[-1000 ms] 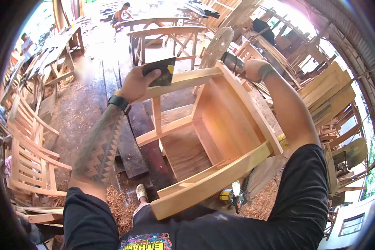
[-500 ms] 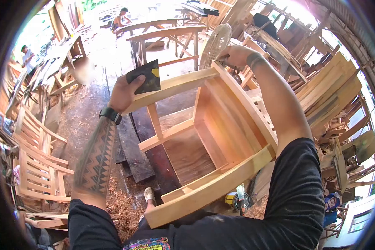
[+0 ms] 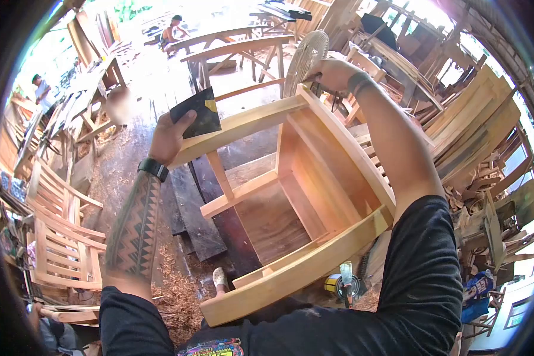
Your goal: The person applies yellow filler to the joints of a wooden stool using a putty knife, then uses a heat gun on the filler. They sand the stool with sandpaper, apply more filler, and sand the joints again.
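Observation:
My left hand (image 3: 171, 133) grips a flat black square piece (image 3: 197, 114) with a yellow patch, thumb on its face. It is just beyond the far left rail of a pale wooden furniture frame (image 3: 296, 293), which stands tilted before me, with open spaces between its rails and a panelled side. Closed fingers on my right hand (image 3: 333, 76) are at the frame's far corner, by a small dark object mostly hidden under them. Whether that hand holds it or the frame I cannot make out. Behind that hand is a round fan (image 3: 307, 59).
Slatted wooden chairs (image 3: 62, 255) line the left, and curved frames (image 3: 237, 47) stand ahead. Boards (image 3: 469, 124) lean at the right. A can with a brush (image 3: 338, 285) is beneath the near rail. Shavings (image 3: 175, 296) litter the floor. Two people are farther back.
My left hand with the black piece has moved slightly left. My right hand has shifted a little up and left, still at the far corner. The wooden frame has barely moved in view.

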Motion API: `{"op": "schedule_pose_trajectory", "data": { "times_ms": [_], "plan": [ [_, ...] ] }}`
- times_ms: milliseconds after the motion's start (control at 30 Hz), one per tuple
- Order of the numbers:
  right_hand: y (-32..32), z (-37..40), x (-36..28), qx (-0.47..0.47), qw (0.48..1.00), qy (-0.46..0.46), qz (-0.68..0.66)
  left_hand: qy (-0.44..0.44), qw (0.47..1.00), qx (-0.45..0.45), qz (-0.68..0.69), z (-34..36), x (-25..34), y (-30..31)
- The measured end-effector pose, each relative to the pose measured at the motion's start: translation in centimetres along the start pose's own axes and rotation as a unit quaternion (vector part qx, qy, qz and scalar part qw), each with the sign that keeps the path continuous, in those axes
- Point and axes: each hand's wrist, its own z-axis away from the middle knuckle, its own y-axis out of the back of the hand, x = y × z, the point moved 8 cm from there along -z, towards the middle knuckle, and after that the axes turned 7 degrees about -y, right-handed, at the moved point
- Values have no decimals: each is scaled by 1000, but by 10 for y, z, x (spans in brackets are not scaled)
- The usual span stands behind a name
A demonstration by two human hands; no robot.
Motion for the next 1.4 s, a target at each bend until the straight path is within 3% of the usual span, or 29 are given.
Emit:
{"op": "schedule_pose_trajectory", "data": {
  "times_ms": [500, 633, 867, 967, 1067, 1167, 1300, 1333, 1400],
  "plan": [
    [-1, 1, -15, -48, 998, 28, 11, -24, 999, -4, 45, -5, -15, 4],
    [1, 22, -15, -77, 997, 16, 8, -18, 998, -1, 56, -5, -21, 6],
    [7, 81, -16, -82, 994, 72, -15, -15, 1000, 16, 21, -2, -9, 3],
    [0, 109, 0, -104, 994, 16, -5, -18, 999, 3, 49, -2, -10, 3],
    [12, 145, 3, -68, 993, 91, -17, -5, 996, -5, 91, -4, -16, 3],
    [6, 155, 22, -22, 954, 17, -297, -5, 993, 12, 120, -6, -22, 7],
    [-34, 144, 36, 54, 882, -73, -463, -6, 990, 22, 139, -10, -32, 12],
    [-39, 142, 26, 51, 872, -57, -483, -3, 990, 26, 137, -10, -30, 10],
    [-33, 143, 17, 105, 936, -43, -334, 7, 991, 36, 131, -6, -26, 11]
  ]
}}
